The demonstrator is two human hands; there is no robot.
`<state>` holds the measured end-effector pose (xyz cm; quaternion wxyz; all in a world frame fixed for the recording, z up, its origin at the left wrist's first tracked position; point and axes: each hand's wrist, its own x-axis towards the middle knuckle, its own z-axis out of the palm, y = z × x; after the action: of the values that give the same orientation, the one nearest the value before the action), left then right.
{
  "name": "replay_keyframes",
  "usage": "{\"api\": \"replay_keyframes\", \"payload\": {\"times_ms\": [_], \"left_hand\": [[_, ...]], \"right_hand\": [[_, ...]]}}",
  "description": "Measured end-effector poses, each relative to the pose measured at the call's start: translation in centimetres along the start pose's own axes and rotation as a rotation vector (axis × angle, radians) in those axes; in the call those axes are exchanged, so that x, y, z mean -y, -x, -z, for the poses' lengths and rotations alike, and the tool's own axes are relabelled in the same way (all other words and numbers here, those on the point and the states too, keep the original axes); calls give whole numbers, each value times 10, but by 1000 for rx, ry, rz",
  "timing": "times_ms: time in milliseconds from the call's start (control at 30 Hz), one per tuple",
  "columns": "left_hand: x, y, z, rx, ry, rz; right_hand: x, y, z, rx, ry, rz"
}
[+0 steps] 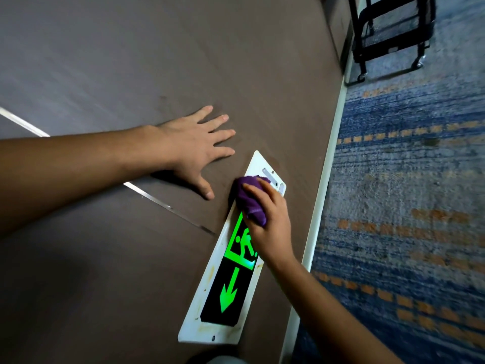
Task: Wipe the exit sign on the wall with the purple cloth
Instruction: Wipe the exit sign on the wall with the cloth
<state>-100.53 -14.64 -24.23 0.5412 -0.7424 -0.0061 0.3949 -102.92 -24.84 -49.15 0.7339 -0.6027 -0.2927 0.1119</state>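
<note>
We see a big brown wall (131,61) that looks smooth and flat, with a thin shiny metal strip (168,204) running across it. On the left, our left hand (195,147) lies flat on the wall with all its fingers spread wide. It holds nothing. It sits just beside the top end of the sign.

Next comes the exit sign (231,274). It is a long, thin plate fixed low on the wall, close to the floor. Its frame is white and hard, with some yellow-brown stains along the edges and a small screw near the bottom end. The middle is black and shiny. A bright green running man and a bright green arrow glow on it.

Our right hand (270,222) is curled around the purple cloth (249,199). The cloth is soft and bunched into a lump. The hand pushes it against the upper part of the sign, and the hand hides a bit of the green picture.

Right of the sign is a pale strip (328,164) along the bottom of the wall. Then comes a fuzzy blue carpet (406,179) with orange dashes. Far up on the right stands a black cart (391,30) with mesh sides and little wheels.
</note>
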Motion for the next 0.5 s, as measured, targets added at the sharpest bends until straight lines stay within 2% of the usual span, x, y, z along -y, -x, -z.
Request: {"api": "replay_keyframes", "payload": {"times_ms": [233, 400, 500], "left_hand": [[-5, 16, 1, -10, -13, 37], [-9, 35, -7, -36, -36, 47], [-11, 32, 0, 5, 16, 58]], "right_hand": [[7, 22, 6, 88, -41, 6], [7, -25, 24, -160, -124, -122], [11, -49, 21, -133, -60, -126]]}}
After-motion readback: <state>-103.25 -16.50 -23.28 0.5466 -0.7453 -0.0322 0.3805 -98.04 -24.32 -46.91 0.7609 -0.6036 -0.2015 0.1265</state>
